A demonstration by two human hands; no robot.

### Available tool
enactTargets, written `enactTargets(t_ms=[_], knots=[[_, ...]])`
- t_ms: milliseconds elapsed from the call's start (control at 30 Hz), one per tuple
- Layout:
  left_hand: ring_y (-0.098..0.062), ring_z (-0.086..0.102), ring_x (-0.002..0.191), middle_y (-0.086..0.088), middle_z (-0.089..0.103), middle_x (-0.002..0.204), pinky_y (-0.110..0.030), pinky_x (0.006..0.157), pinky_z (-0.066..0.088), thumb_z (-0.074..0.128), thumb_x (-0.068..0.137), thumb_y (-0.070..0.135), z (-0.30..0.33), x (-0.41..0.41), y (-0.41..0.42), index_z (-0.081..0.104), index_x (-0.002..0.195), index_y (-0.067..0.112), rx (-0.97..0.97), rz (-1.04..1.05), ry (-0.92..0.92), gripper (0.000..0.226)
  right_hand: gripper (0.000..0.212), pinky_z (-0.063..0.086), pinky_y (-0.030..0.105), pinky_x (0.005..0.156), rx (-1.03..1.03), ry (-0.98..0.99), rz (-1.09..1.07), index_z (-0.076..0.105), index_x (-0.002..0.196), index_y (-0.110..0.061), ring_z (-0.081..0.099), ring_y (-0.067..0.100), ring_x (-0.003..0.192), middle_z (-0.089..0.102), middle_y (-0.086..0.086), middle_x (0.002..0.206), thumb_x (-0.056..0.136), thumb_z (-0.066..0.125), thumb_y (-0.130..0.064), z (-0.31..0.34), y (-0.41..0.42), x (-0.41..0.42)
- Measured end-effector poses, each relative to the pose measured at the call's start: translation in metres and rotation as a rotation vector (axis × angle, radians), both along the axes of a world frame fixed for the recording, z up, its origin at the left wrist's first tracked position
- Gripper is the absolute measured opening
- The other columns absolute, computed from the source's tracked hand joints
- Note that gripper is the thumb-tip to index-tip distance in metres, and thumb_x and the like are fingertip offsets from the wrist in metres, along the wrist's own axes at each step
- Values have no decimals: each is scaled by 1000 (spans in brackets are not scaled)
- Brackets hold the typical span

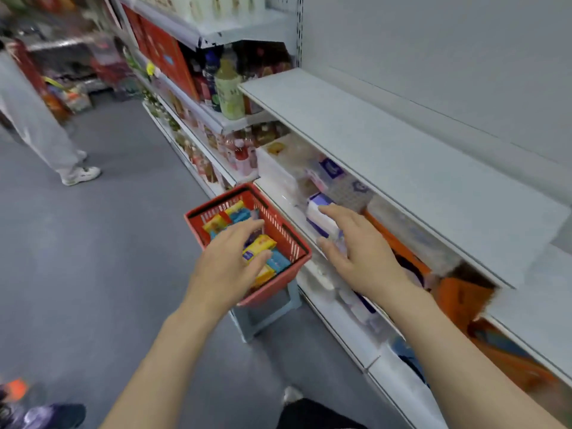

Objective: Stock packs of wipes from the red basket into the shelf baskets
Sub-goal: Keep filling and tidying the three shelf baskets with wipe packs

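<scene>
Nearest, left hand [229, 261] spread over the red basket [289, 239], fingers straight and apart, holding nothing, tips just above a yellow pack of wipes [258, 247]. Under and beyond those fingers, more yellow and blue packs lying loosely piled in the basket, itself perched on a small grey stool [266, 314] below the wrist. To the right of that, right hand [353, 252] reaching under the shelf edge, thumb and fingers curved round a white-and-purple pack of wipes [322, 216]; grip seemingly closed on it, though blur softens the outline. Probably a light, soft film pack with some give, smooth enough to slide in the fingers; best taken across the short width, thumb on one long side and fingers on the other, rather than by a sealed end. Around and past the right fingertips, the pale shelf basket [278, 171] with other white and purple packs inside, exact count hidden by blur. Right of the wrist, orange packaging [458, 298] in the next compartment, contents unclear. Above the right hand, a bare grey shelf board [402, 156]. Farther off beyond both hands, bottles [229, 88] on the next shelving bay.
</scene>
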State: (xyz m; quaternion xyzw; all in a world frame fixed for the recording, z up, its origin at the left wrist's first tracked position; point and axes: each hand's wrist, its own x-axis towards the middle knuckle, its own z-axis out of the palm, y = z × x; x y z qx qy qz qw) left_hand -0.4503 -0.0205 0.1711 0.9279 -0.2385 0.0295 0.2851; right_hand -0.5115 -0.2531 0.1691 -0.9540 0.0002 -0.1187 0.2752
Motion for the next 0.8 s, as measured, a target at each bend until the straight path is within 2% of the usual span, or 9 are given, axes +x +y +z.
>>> enactTargets(t_ms=[67,200,333,433,567,633,733,800], knots=[[-16,53,129,4,59,138,-22,104,33,72,88,28,3,50,11,58,135,22,7,1,-2,49,56,32,30,112,-2,36,8,46,146,-17,42,18,138,50,2,147,95,48,-42,2,14,47],[-16,53,128,4,60,138,-24,104,35,69,90,31,-16,138,28,58,135,23,-9,-7,38,48,53,27,20,107,-17,106,-22,47,144,-15,45,19,134,51,3,145,96,53,-38,-9,30,125],[-22,55,125,0,61,135,-35,104,40,69,90,33,-56,231,42,59,133,21,32,-78,124,46,49,34,27,106,-5,194,-124,48,143,-17,48,20,133,52,3,145,98,58,-33,-41,45,191],[-21,52,129,0,59,138,-36,106,39,67,92,35,-92,301,48,56,135,22,93,-149,207,47,47,41,34,105,51,283,-248,51,140,-18,52,23,128,56,4,140,97,60,-34,-80,61,228],[-21,50,130,-1,56,142,-36,105,40,64,93,39,-142,376,47,53,139,21,245,-314,335,50,48,43,30,100,234,550,-483,51,140,-23,56,22,123,57,3,139,95,60,-38,-146,91,265],[-23,52,128,-4,57,140,-37,104,41,64,93,40,-169,398,44,53,139,19,314,-398,410,52,49,41,28,104,363,733,-560,50,142,-23,53,21,128,53,0,145,96,59,-39,-183,108,276],[-28,56,124,-8,59,137,-39,101,45,67,91,41,-211,417,39,54,138,19,356,-458,530,53,56,37,24,103,505,955,-622,40,149,-16,48,22,135,46,3,152,100,54,-40,-240,132,286],[-28,54,125,-9,58,138,-38,101,44,65,92,41,-240,421,35,53,139,19,376,-506,605,53,61,35,23,103,524,1034,-707,36,151,-10,43,24,139,40,7,156,101,52,-40,-272,140,290]])
